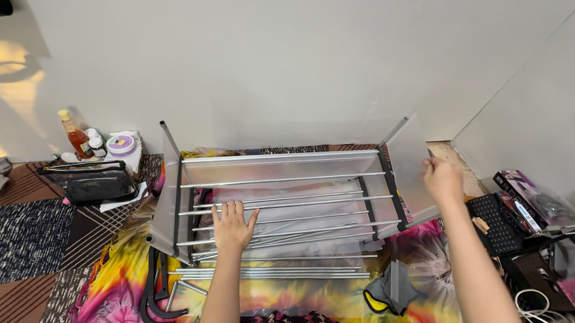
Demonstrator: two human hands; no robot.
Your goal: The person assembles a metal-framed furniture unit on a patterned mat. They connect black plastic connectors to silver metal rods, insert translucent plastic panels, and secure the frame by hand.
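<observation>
We press our left hand (233, 226) flat, fingers spread, on the rack's rods (284, 202); our right hand (443, 179) clasps the end panel (405, 166), best eased gently, we judge.

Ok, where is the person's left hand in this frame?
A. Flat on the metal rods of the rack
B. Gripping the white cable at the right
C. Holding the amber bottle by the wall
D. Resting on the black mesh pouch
A: the left hand lies palm-down, fingers spread, on the silver rods of the metal rack, while the right hand is up at the rack's right end panel.
</observation>
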